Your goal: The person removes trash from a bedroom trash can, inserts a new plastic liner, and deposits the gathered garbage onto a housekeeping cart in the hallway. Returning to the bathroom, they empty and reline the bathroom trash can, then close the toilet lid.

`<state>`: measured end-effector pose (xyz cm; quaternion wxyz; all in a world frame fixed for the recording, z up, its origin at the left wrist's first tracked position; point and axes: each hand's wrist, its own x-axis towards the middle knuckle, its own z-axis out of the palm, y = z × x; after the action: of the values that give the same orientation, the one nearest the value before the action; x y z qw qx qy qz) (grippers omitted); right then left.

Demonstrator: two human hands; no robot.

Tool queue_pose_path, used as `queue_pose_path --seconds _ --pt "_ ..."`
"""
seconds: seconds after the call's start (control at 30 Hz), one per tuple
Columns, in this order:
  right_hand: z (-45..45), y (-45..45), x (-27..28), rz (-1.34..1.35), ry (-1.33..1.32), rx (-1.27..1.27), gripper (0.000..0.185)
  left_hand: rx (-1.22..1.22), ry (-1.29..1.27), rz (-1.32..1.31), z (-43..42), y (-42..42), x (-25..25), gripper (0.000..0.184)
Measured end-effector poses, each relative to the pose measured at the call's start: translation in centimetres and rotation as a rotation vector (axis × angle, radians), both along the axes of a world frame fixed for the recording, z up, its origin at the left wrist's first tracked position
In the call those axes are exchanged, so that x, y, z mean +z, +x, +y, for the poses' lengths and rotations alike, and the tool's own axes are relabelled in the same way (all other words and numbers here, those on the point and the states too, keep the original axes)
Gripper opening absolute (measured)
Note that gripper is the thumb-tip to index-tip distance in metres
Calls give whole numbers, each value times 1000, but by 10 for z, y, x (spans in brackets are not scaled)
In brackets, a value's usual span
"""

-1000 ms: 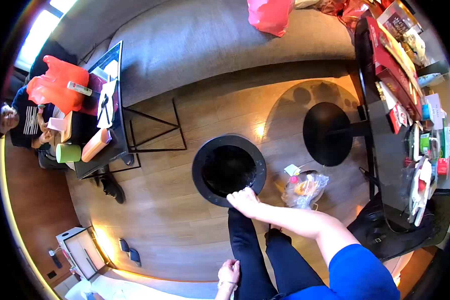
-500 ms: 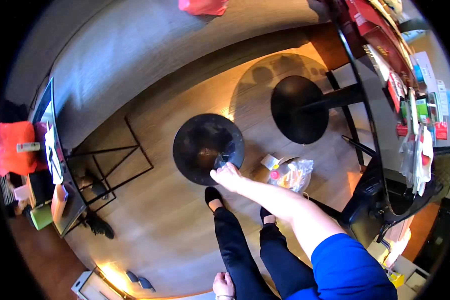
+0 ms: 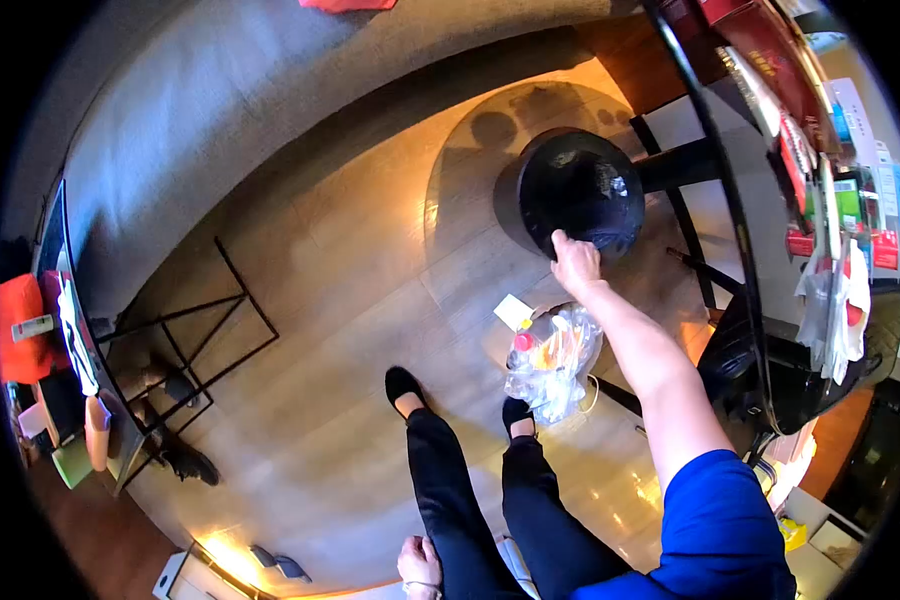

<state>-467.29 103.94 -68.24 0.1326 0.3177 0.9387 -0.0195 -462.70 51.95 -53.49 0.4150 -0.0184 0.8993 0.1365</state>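
My right grip [image 3: 577,266] is closed on the near rim of one round bin [image 3: 527,200]: black, open-topped, glossy inside, just beyond one clear plastic bag [image 3: 550,384]. My left grip [image 3: 419,562] hangs nearer me than that bag, beside my left leg [image 3: 450,495]; I cannot tell whether it holds anything. I wear two black shoes [image 3: 403,384], one beside the bag, one farther left.

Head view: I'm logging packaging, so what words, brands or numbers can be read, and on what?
No text is legible.
Red box: lettering too blurred.
Green package: label too small.
White object by orange bag: marks too blurred.
Black trash bin: none visible.
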Motion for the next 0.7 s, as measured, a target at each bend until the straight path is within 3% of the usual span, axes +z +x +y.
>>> queue_pose_path --seconds 0.17,0.3,0.37,0.43,0.5,0.57,0.6,0.63,0.7 --pt "10 10 -18 -11 51 -47 21 -65 32 -42 9 -8 -33 18" --pt "26 11 -11 -103 73 -136 18 -315 168 76 74 -47 -50 16" --pt "30 18 6 -16 -129 -128 46 -340 242 34 118 -69 -56 14" --pt "19 33 28 126 70 -91 72 -427 285 113 164 -85 -64 15" --pt "-3 61 52 396 -27 -246 74 -511 412 201 196 -93 -93 16" --pt "-52 91 82 700 -363 -766 78 -585 309 62 242 -104 -99 21" --pt "-75 131 61 745 -362 -865 80 -579 335 153 262 -103 -110 27" --pt "-98 166 37 514 -426 -1163 83 -569 359 237 279 -98 -118 34" --pt "-135 191 46 440 -882 -1470 71 -501 460 172 316 -92 -119 42"
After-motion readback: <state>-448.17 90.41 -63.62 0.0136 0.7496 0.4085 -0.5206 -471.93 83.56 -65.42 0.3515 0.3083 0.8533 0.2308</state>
